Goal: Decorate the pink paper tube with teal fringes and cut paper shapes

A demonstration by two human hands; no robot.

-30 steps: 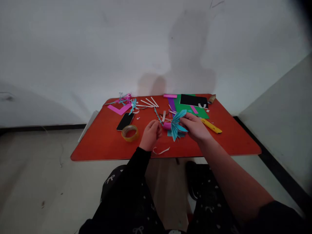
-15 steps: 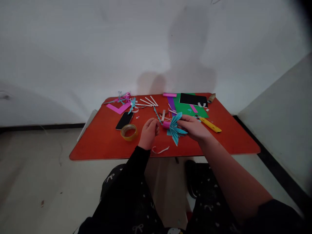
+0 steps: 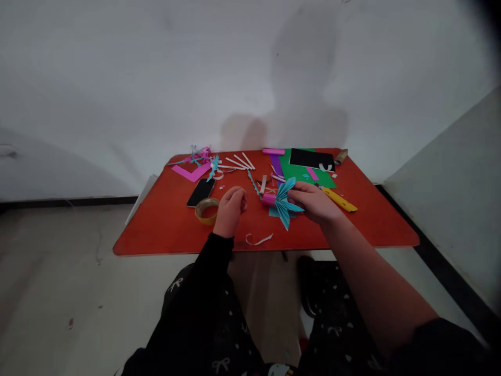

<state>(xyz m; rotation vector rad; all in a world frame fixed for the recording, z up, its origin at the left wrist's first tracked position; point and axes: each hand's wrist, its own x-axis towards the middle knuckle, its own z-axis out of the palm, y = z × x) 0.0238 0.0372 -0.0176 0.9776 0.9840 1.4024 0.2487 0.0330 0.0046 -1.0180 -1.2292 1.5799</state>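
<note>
My right hand [image 3: 316,201] pinches a pleated blue paper flower [image 3: 285,202], its folded petals fanned out above the table. Left of the petals sits a pink paper piece [image 3: 269,199], which looks joined to the flower's base. My left hand [image 3: 230,209] is closed, a short way left of the flower; what its fingers hold, if anything, is too small to make out. Beside that hand stands a roll of tape [image 3: 203,211]. A curled white paper strip [image 3: 258,240] lies near the front edge. Under the flower shows a flat blue paper piece [image 3: 275,212].
On the red table [image 3: 164,224], a phone [image 3: 201,192] lies behind the tape. Several white paper sticks [image 3: 239,162], pink paper [image 3: 191,173] and shredded scraps [image 3: 201,155] are at the back left. A yellow cutter [image 3: 340,199] and green paper [image 3: 297,175] with a black rectangle [image 3: 312,159] lie right.
My left hand has moved left, away from the flower, and now partly covers the tape roll. My right hand still holds the flower in nearly the same place.
</note>
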